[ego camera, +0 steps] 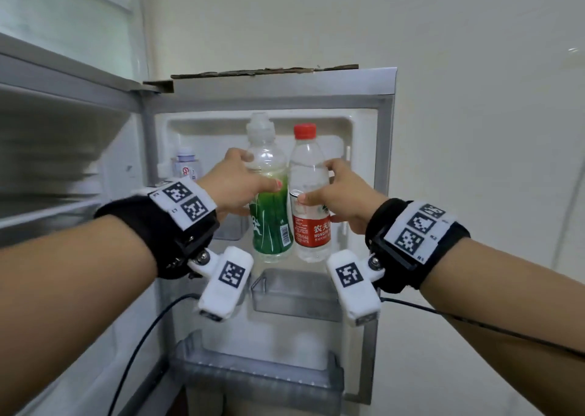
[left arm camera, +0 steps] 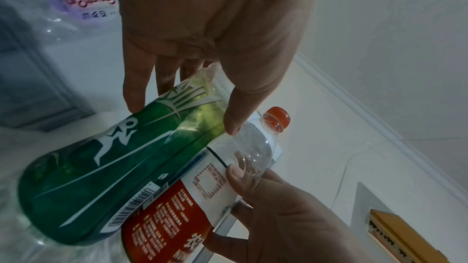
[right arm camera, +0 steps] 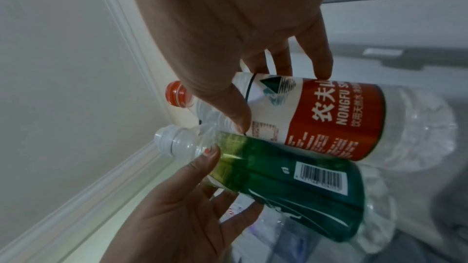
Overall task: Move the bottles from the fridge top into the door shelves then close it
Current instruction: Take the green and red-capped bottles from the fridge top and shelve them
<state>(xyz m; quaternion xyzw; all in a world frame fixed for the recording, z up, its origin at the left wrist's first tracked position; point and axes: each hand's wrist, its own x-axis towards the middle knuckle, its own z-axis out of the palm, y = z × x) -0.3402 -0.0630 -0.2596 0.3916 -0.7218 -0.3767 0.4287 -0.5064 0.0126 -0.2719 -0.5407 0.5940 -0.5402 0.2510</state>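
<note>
**A:** Both hands up at the open fridge door — left hand is wrapped round the green-label bottle, thumb across the front, fingers behind the clear upper part.

**B:** And the right hand grips the red-label water bottle the same way, thumb on the label's top edge, fingers curled round the far side.

**A:** The two bottles are upright, side by side, touching along their labels. Neither sits in a shelf — their bases hang in the air above the middle door shelf.

**B:** White sports cap on the green one, red screw cap on the other. Green one has a little clear liquid at the bottom; I cannot tell how full the water bottle is.

**A:** Upper left door compartment holds a small bottle with a pale purple label. The bottom door shelf shows two pale rounded shapes, too blurred to name.

**B:** Torn cardboard lies along the fridge top.
</note>
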